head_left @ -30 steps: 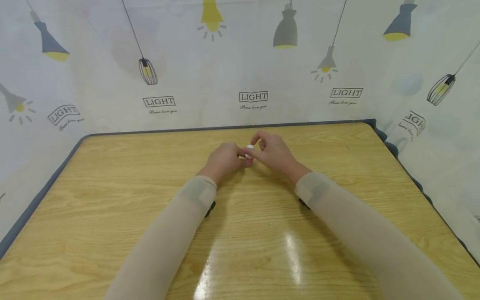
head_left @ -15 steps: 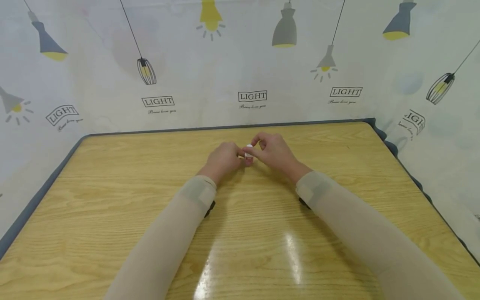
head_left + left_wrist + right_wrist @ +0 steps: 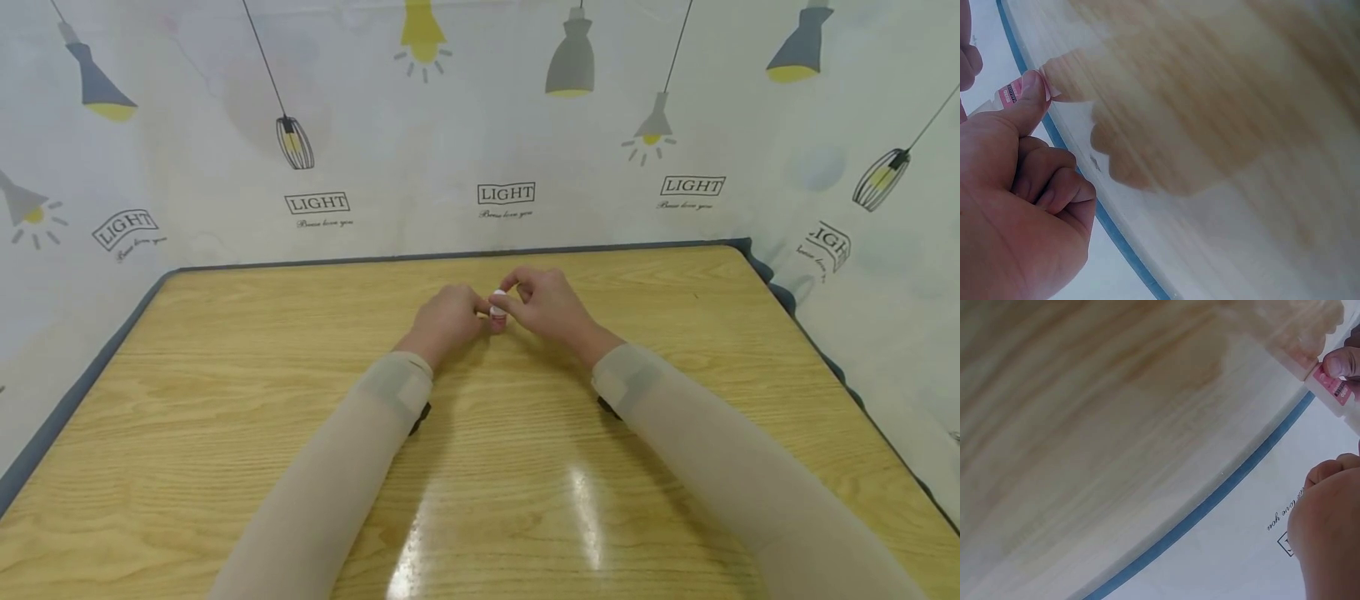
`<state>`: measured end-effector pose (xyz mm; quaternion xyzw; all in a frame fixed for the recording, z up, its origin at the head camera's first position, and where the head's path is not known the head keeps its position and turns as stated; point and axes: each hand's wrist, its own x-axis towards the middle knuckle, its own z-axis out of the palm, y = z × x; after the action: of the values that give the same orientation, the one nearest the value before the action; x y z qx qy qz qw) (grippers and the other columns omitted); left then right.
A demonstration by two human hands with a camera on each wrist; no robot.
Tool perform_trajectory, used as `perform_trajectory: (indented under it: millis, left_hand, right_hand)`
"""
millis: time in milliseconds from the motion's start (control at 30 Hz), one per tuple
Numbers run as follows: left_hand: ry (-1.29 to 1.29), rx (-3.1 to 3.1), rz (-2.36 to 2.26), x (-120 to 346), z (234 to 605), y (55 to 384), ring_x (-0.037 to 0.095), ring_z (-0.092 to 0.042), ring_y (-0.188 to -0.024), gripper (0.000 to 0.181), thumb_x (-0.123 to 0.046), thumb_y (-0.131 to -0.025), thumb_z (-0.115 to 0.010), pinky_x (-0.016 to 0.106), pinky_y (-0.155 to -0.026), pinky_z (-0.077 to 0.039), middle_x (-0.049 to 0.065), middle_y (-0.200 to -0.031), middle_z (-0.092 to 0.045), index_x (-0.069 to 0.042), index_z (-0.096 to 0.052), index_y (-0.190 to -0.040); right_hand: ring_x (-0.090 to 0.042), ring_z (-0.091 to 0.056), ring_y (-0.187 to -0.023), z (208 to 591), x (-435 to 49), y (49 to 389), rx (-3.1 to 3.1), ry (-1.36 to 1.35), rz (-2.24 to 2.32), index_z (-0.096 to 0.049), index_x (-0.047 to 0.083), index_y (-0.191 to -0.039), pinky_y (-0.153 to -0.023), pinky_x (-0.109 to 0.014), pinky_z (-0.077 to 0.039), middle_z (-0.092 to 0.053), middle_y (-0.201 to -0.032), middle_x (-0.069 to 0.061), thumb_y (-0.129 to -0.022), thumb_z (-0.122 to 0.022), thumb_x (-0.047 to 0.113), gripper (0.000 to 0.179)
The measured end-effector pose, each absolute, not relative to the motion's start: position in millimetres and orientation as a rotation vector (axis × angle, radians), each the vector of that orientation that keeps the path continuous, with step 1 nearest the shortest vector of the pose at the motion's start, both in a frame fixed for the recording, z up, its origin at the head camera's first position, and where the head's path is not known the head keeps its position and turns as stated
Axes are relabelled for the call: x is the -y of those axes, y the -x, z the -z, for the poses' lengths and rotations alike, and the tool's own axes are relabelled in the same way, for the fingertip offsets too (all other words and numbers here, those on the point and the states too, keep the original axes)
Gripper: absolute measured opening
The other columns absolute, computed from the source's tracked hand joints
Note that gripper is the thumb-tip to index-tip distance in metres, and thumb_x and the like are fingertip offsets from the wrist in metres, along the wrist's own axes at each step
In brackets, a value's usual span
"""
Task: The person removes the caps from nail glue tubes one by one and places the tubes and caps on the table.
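A small bottle with a pink label (image 3: 498, 322) and a white cap (image 3: 498, 297) stands upright near the table's far edge, between the two hands. My left hand (image 3: 447, 317) pinches its lower part from the left; in the left wrist view the thumb presses on the pink label (image 3: 1009, 94), other fingers curled in. My right hand (image 3: 552, 307) has thumb and bent forefinger at the cap, pinching it from the right. In the right wrist view the bottle's label (image 3: 1333, 385) shows at the right edge, above the right hand (image 3: 1330, 519), with the cap outside the picture.
The wooden table (image 3: 510, 450) has a blue-grey edge (image 3: 315, 263) just beyond the hands. Behind it hangs a pale wall covering (image 3: 420, 150) printed with lamps. Both forearms, in light sleeves (image 3: 322, 483), lie across the table from the front.
The right thumb and forefinger have shifted slightly at the cap, and a little more white shows there. The left hand and the bottle have stayed in place.
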<state>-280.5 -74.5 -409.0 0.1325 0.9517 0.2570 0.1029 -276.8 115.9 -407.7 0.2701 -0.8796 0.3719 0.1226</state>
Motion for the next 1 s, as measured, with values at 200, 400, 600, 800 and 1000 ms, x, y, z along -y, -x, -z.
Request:
perform_trajectory:
  millis: [200, 400, 600, 800, 1000]
  left_hand:
    - [-0.374, -2.802, -0.774, 73.7, 409.6, 280.0, 0.020, -0.065, -0.115, 0.029, -0.048, -0.095, -0.079, 0.045, -0.102, -0.053, 0.001, -0.134, -0.075, -0.028, -0.085, -0.116]
    - [-0.362, -2.788, -0.762, 73.7, 406.4, 279.3, 0.019, -0.061, -0.107, 0.027, -0.047, -0.096, -0.078, 0.041, -0.096, -0.052, 0.000, -0.132, -0.075, -0.030, -0.084, -0.117]
    - [-0.334, -2.770, -0.744, 73.3, 405.1, 279.3, 0.019, -0.049, -0.085, 0.034, -0.050, -0.096, -0.077, 0.035, -0.075, -0.040, 0.000, -0.116, -0.074, -0.031, -0.081, -0.124]
    - [-0.333, -2.778, -0.749, 73.3, 406.5, 279.2, 0.018, -0.049, -0.083, 0.036, -0.050, -0.096, -0.077, 0.035, -0.074, -0.040, -0.001, -0.123, -0.076, -0.031, -0.080, -0.126]
    - [-0.342, -2.779, -0.756, 73.6, 406.7, 279.1, 0.018, -0.050, -0.087, 0.034, -0.050, -0.096, -0.077, 0.035, -0.076, -0.041, -0.001, -0.129, -0.075, -0.032, -0.080, -0.125]
  right_hand:
    - [-0.007, -0.028, -0.051, 407.4, -115.9, 276.3, 2.561, -0.812, -1.100, -0.077, 0.003, -0.101, -0.053, -0.024, -0.026, -0.034, -0.056, 0.007, -0.097, -0.080, 0.019, 0.017]
    - [-0.008, -0.028, -0.050, 406.9, -116.5, 276.2, 2.586, -0.789, -1.122, -0.075, 0.002, -0.108, -0.052, -0.024, -0.025, -0.032, -0.054, 0.007, -0.098, -0.079, 0.024, 0.024]
    - [-0.011, -0.026, -0.049, 407.2, -117.0, 273.7, 2.646, -0.676, -1.141, -0.067, 0.009, -0.100, -0.049, -0.025, -0.024, -0.032, -0.055, 0.005, -0.095, -0.082, 0.040, 0.035]
    - [-0.012, -0.028, -0.049, 406.2, -116.4, 272.3, 2.687, -0.645, -1.085, -0.067, 0.010, -0.093, -0.051, -0.027, -0.027, -0.033, -0.056, 0.005, -0.094, -0.082, 0.041, 0.035]
    - [-0.010, -0.027, -0.047, 406.6, -117.3, 273.8, 2.683, -0.660, -1.074, -0.069, 0.009, -0.094, -0.051, -0.027, -0.029, -0.032, -0.054, 0.005, -0.095, -0.081, 0.041, 0.034]
